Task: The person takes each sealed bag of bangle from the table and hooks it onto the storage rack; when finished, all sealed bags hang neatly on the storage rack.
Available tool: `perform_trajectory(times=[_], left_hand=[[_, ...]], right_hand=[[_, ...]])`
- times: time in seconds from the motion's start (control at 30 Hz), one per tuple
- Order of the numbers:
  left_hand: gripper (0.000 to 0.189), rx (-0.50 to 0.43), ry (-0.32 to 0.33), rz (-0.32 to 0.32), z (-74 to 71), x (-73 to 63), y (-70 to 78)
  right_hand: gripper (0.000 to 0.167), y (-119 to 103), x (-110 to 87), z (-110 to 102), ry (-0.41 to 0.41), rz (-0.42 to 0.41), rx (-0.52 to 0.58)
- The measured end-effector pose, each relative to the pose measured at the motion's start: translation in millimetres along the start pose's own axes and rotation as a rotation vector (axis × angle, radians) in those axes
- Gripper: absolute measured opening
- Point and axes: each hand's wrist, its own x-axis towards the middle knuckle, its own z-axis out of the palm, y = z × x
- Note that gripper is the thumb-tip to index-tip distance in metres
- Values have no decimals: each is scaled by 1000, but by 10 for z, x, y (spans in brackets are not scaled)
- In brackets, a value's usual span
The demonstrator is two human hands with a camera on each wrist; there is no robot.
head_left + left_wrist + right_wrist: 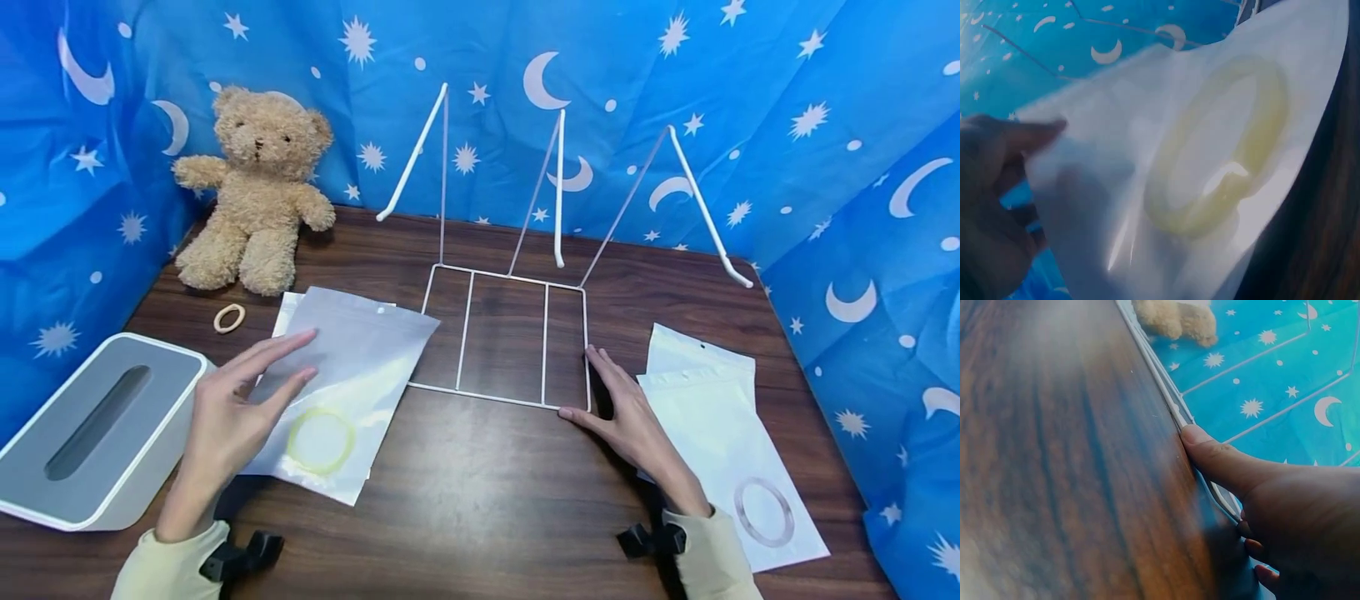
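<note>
A white wire rack (498, 397) with three slanted upright arms stands mid-table. At its near right corner, my right hand (628, 415) holds the base, thumb at the front wire and fingers along the side wire. To the left, a translucent flat pouch (375, 358) with a hang hole lies over other pouches. A yellow ring (321, 442) shows through its lower part; the left wrist view shows the ring (1266, 131) closer. My left hand (232, 412) is over the pouch's left side, thumb and index finger apart with nothing between them.
Right of the rack lie more white pouches (697, 425), the front one with a pale ring (763, 512) showing. A grey-topped tissue box (161, 400) stands at the left. Behind it are a small beige ring (228, 318) and a teddy bear (262, 187). A blue star-patterned curtain (487, 50) surrounds the table.
</note>
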Motion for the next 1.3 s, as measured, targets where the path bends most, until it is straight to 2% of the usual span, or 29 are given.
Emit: perform_trajectory(times=[0.1, 0.17, 0.23, 0.43, 0.57, 0.7, 0.83, 1.03, 1.3], left_hand=[[47, -135, 20, 87, 65, 75, 196], [41, -184, 51, 126, 103, 117, 311], [35, -281, 94, 150, 144, 163, 394], [26, -595, 239, 147, 215, 340, 526], [29, -727, 312, 109, 218, 464, 572], [31, -755, 355, 73, 204, 549, 605], [31, -772, 371, 72, 195, 592, 612], [31, -792, 342, 65, 195, 628, 572], [32, -757, 335, 22, 235, 654, 428]], right_hand=[[99, 18, -15, -9, 7, 0, -2], [99, 32, -22, -8, 12, -4, -4], [98, 44, -28, -7, 18, -14, -5], [96, 64, -24, -15, 31, -39, -11], [94, 67, -14, -30, 27, -51, -20], [94, 62, -8, -42, 17, -49, -5], [94, 63, -2, -35, 12, -48, 9], [95, 63, -4, -21, 12, -43, 8], [95, 48, -11, -28, 5, -43, 13]])
